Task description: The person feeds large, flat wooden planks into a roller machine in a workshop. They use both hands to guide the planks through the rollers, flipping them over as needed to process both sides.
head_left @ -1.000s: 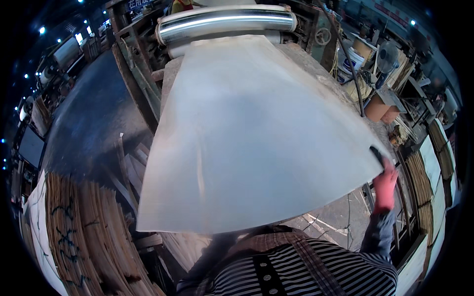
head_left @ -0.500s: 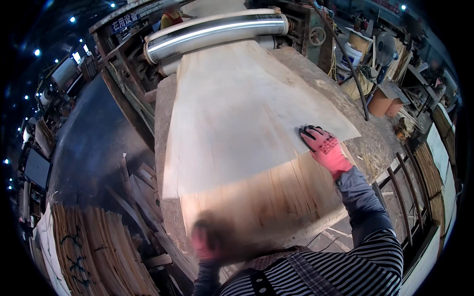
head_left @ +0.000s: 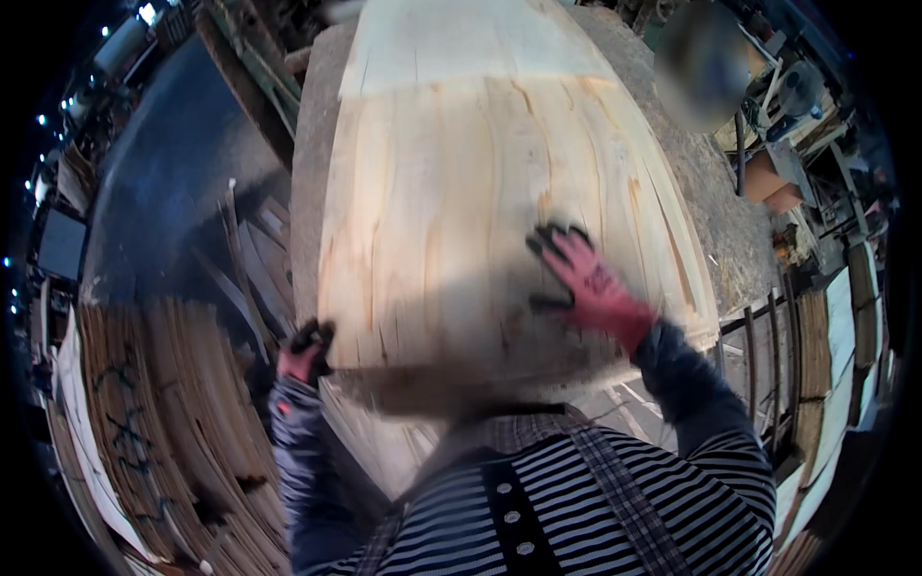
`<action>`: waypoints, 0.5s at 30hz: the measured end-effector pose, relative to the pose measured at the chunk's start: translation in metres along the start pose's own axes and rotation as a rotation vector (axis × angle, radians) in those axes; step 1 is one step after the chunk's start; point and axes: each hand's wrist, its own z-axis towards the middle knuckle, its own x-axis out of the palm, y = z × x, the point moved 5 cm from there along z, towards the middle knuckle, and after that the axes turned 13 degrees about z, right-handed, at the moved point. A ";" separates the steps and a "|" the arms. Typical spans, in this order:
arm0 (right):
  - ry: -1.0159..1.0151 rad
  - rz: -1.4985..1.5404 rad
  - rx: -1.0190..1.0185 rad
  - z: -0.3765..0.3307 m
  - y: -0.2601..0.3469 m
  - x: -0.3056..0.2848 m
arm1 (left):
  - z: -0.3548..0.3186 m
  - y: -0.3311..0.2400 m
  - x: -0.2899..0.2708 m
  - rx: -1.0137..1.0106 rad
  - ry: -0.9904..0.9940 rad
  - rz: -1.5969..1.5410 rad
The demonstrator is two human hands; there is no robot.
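Observation:
A large thin sheet of pale wood veneer (head_left: pixel 461 192) lies flat on a work table (head_left: pixel 691 192) in front of me. My right hand (head_left: pixel 586 283), in a red and black glove, presses flat on the sheet near its right front part, fingers spread. My left hand (head_left: pixel 305 350), also gloved, grips the sheet's front left corner at the edge. My striped shirt fills the lower middle of the view.
Stacks of veneer sheets (head_left: pixel 154 413) stand low on my left, with loose wood strips (head_left: pixel 240 269) beside them. A metal railing (head_left: pixel 768 365) runs on the right, with boxes (head_left: pixel 768 182) and machinery beyond. Another person stands at the upper right.
The sheet was lifted and hanging a second ago; now it lies flat. My right hand moved from its right edge onto its top surface. My left hand now holds the front left corner.

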 end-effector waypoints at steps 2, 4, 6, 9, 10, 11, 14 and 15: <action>0.109 0.027 0.039 -0.050 0.028 0.029 | -0.012 -0.034 0.003 -0.031 0.243 -0.044; 0.272 -0.075 0.201 -0.074 0.061 0.042 | -0.018 -0.083 0.012 0.427 0.332 0.269; -0.062 0.036 0.221 -0.080 0.067 0.030 | -0.061 -0.162 0.015 1.399 0.062 0.825; -0.547 0.089 0.174 -0.104 0.060 0.002 | -0.100 -0.201 0.016 1.172 0.183 0.275; -0.644 0.096 0.230 -0.117 0.058 -0.009 | -0.104 -0.202 0.011 1.205 0.163 0.219; -0.741 0.103 0.287 -0.130 0.059 -0.023 | -0.104 -0.188 0.004 1.178 0.139 0.189; -0.725 -0.083 0.205 -0.173 0.091 -0.049 | -0.074 -0.127 -0.012 0.931 0.066 0.173; -0.752 -0.149 0.121 -0.183 0.104 -0.052 | -0.063 -0.097 -0.013 0.825 0.038 0.220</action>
